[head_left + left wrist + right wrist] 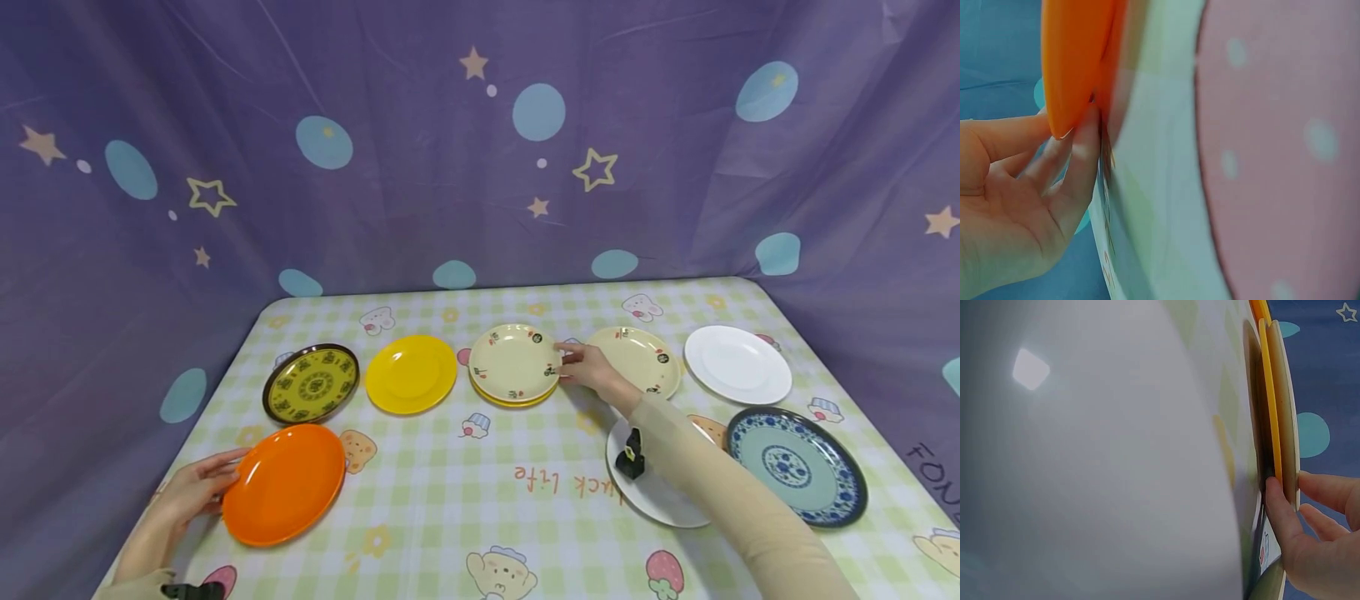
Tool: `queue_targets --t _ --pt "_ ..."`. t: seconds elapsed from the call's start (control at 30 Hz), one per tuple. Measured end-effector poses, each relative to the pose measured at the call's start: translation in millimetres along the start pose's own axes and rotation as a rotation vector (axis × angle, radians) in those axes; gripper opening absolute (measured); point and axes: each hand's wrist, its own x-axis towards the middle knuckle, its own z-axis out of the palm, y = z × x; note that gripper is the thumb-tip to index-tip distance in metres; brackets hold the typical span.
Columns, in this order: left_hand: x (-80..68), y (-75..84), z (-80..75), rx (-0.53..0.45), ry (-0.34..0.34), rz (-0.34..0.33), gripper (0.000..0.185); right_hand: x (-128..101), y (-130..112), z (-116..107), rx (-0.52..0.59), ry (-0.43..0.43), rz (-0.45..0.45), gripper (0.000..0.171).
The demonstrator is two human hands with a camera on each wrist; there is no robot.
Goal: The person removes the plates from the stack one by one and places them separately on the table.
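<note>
Plates lie spread across a worktop [450,500] covered in a pale green checked cloth with cartoon prints, backed by a purple curtain [480,142] with stars and blue dots. Largest near the person are an orange plate [285,483] at front left, a plain white plate [660,492] at front right partly hidden under the right forearm, and a blue patterned plate [798,467] just beside it. Along the back row, from left: a dark-rimmed yellow patterned plate [311,383], a plain yellow plate [411,373], a cream flowered plate [514,362] stacked on a second yellow plate [517,402], another cream plate [637,360], and a white plate [737,364].

Left hand [197,492] grasps the near left rim of the orange plate; the left wrist view shows the thumb above and fingers [1079,156] beneath the edge [1072,69], lifting it slightly. Right hand [592,367] reaches forward to the right rim of the cream flowered plate, which lies directly left of its fingertips; the right wrist view shows the thumb [1279,506] and fingers pinching that rim [1285,406], the yellow rim [1270,394] tight beneath
</note>
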Motion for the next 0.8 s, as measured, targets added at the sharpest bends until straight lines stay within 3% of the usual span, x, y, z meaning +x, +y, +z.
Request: queue_targets --t 0.2,0.27,0.43,0.53,0.8 --pt "1.3 3.7 -1.0 0.074 0.021 -0.002 0.034 0 1 0 0.005 -0.002 -0.007 0.051" --pt "4.3 0.3 -3.1 0.074 0.034 0.04 0.037 0 1 0 0.005 0.0 -0.006 0.051" --pt "23.3 -18.1 -11.4 0.042 0.141 0.178 0.043 0 0 0 0.002 -0.005 -0.007 0.051" --pt "36.3 -25.6 -13.6 0.083 0.185 0.253 0.049 0 0 0 0.003 -0.004 -0.004 0.051" --pt "56.7 -19.8 0.6 0.06 0.217 0.35 0.055 -1 -1 1 -0.015 0.01 0.008 0.051"
